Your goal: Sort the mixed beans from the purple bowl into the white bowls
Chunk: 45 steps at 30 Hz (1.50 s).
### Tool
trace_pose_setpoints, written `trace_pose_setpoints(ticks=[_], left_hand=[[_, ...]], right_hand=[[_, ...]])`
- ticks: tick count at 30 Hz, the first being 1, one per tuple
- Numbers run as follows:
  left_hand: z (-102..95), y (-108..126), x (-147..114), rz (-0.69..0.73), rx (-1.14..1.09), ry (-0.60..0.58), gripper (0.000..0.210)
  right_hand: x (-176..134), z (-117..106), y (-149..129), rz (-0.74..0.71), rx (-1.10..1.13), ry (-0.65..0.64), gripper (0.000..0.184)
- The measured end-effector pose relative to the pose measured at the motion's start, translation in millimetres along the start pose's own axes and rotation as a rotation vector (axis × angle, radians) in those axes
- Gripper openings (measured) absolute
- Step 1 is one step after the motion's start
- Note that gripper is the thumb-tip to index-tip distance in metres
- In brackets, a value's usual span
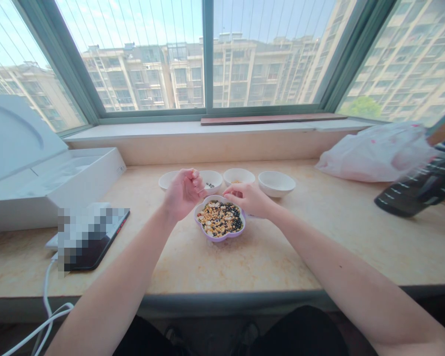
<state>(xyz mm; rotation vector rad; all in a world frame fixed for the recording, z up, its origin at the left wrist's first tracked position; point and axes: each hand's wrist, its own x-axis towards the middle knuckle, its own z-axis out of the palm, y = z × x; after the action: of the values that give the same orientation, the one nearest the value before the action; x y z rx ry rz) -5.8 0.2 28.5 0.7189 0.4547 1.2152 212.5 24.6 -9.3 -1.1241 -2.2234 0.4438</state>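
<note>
A lilac, flower-shaped dish (222, 239) holds a mix of black beans, yellow beans and pale flat pieces. My left hand (185, 193) is raised at the dish's far left, palm turned up and fingers curled in; what lies inside them is hidden. Over the far right rim hangs my right hand (250, 199), its thumb and fingertips drawn close together. Behind the hands several white bowls stand in a row. The left bowl (165, 181) is partly covered by my left hand. Dark beans lie in the second bowl (217, 189), yellowish ones in the third bowl (241, 173). No contents show in the right bowl (277, 185).
On the left are an open white box (85, 183) and a dark phone (96, 247), partly pixelated, with a white cable (46, 291). A plastic bag (374, 153) and a leaning dark bottle (411, 190) occupy the right. Windows rise behind the stone counter (193, 269).
</note>
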Motion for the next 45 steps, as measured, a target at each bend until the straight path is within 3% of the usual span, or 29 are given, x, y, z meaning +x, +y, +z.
trace_pose_setpoints(ticks=[12,19,22,25,27,29,35,40,45], left_hand=[[0.2,-3.3,-1.3,-0.011,0.061,-0.036,0.012],[-2.2,-9.6,1.1,0.081,0.233,-0.053,0.011],[-6.0,-14.7,2.0,0.188,0.462,-0.043,0.014],[-9.3,-21.9,1.6,0.371,0.920,-0.025,0.008],[-10.1,-26.1,0.6,0.452,1.182,-0.057,0.005],[-10.0,-28.7,-0.5,0.484,1.303,-0.103,0.008],[-11.4,-30.3,0.3,0.528,1.356,-0.126,0.010],[-12.6,-31.8,1.5,0.565,1.455,-0.164,0.010],[-10.1,-30.7,0.8,0.552,1.385,-0.163,0.011]], right_hand=[[-0.1,0.6,1.6,-0.025,0.005,-0.019,0.020],[-0.5,0.3,-0.2,-0.009,0.041,-0.007,0.020],[-0.4,0.2,-0.6,0.015,0.082,-0.018,0.021],[-0.3,0.6,1.1,0.023,0.130,-0.029,0.024],[-0.3,1.1,2.4,0.021,0.200,-0.048,0.025],[-0.4,1.6,2.7,0.020,0.298,-0.084,0.027],[-0.9,1.3,-3.7,0.083,0.502,-0.172,0.040],[-1.4,-0.7,-3.2,0.112,0.632,-0.202,0.029],[-1.7,-2.1,-0.4,0.129,0.657,-0.203,0.026]])
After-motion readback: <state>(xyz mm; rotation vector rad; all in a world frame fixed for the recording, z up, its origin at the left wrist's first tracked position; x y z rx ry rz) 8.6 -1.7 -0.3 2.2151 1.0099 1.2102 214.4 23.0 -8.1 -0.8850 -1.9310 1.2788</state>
